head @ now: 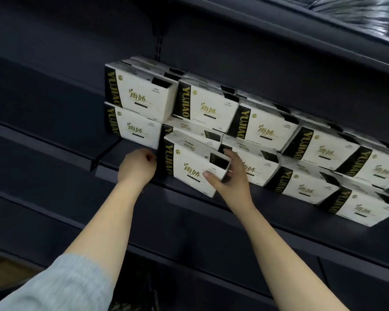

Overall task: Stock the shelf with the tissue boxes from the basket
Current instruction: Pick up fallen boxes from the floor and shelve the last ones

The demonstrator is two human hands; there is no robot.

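A white tissue box (190,163) with a black band and gold lettering stands at the front of the dark shelf (130,151), in front of the lower row. My right hand (228,176) grips its right end, thumb on the front face and fingers over the top corner. My left hand (137,166) is at the box's left black end with its fingers curled; the fingertips are hidden behind the box. Several identical boxes (265,127) stand stacked two high along the shelf to the right and behind. The basket is out of view.
The shelf board to the left of the stacks is bare, with a seam (97,163) between two boards. A higher shelf (323,39) runs overhead. Lower dark shelves (189,250) sit under my arms.
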